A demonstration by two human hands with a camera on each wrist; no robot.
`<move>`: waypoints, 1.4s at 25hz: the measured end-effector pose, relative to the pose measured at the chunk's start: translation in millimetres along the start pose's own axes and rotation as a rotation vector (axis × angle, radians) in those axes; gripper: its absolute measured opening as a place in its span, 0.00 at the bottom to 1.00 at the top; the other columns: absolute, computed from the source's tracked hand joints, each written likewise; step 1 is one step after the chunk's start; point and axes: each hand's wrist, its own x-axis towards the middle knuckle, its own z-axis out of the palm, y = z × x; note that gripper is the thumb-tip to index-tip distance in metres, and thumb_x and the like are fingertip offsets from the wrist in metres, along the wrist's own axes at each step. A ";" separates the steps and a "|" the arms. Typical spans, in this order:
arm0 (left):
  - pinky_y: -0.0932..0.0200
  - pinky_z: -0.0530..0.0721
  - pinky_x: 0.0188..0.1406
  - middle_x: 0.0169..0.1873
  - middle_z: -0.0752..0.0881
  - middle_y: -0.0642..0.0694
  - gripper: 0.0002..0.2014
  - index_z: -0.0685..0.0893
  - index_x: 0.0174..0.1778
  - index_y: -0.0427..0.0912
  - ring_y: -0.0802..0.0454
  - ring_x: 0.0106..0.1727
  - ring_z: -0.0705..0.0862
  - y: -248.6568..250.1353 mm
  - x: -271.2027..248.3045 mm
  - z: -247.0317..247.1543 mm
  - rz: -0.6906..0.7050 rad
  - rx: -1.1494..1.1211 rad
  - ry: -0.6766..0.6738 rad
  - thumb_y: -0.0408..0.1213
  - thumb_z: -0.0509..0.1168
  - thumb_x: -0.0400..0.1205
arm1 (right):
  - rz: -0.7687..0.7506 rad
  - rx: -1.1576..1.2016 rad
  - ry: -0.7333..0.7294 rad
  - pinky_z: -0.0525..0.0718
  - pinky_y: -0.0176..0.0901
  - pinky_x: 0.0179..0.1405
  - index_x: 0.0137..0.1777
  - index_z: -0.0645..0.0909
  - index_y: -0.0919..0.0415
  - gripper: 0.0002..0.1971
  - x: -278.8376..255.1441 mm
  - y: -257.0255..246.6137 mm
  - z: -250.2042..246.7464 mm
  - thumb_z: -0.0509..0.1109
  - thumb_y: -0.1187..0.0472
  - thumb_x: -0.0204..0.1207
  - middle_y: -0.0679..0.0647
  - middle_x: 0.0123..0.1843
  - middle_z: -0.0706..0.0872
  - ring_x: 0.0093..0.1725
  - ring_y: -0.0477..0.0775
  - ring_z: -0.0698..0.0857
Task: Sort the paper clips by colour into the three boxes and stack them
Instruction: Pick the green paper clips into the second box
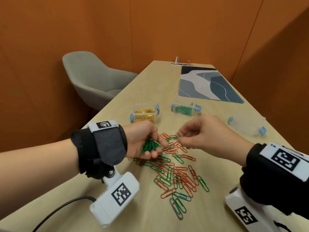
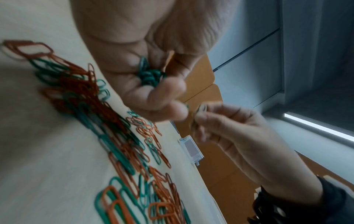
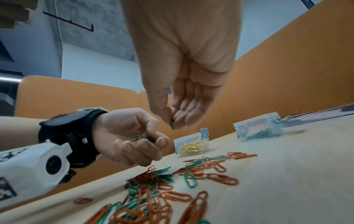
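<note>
A loose pile of red and green paper clips (image 1: 177, 174) lies on the table between my hands. My left hand (image 1: 147, 141) hovers over its far edge, palm up, cupping a bunch of green clips (image 1: 150, 145), also seen as green clips (image 2: 149, 75) in the curled fingers. My right hand (image 1: 190, 136) is just right of it, thumb and forefinger pinching a small green clip (image 2: 200, 109). Three clear boxes stand beyond: one with gold clips (image 1: 145, 114), one with green clips (image 1: 184, 108), and an empty box (image 1: 247, 123) at the right.
A patterned blue-grey mat (image 1: 209, 84) lies at the far end of the table (image 1: 117, 190). A grey chair (image 1: 93, 79) stands at the left edge. Orange walls close the space. A black cable (image 1: 63, 206) runs from my left wrist camera.
</note>
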 end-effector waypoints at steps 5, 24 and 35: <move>0.71 0.69 0.11 0.22 0.74 0.48 0.18 0.74 0.33 0.42 0.56 0.17 0.73 11.8 11.9 11.9 -0.052 0.034 -0.020 0.45 0.48 0.85 | -0.134 0.008 0.015 0.82 0.30 0.39 0.44 0.89 0.52 0.04 17.2 -1.9 14.6 0.72 0.55 0.74 0.45 0.33 0.89 0.35 0.38 0.85; 0.58 0.77 0.43 0.42 0.81 0.47 0.19 0.86 0.54 0.40 0.51 0.43 0.78 16.8 46.2 -1.4 0.186 1.380 0.291 0.51 0.65 0.78 | 0.111 -0.412 -0.150 0.84 0.44 0.53 0.51 0.84 0.62 0.08 44.6 23.2 23.5 0.67 0.59 0.78 0.56 0.51 0.87 0.51 0.55 0.85; 0.67 0.68 0.21 0.25 0.76 0.53 0.16 0.87 0.50 0.42 0.57 0.25 0.71 19.9 25.9 -23.1 0.129 0.912 0.259 0.49 0.72 0.74 | 0.155 -0.252 -0.063 0.74 0.29 0.36 0.55 0.84 0.54 0.10 28.9 27.7 4.5 0.65 0.62 0.77 0.46 0.42 0.81 0.40 0.42 0.78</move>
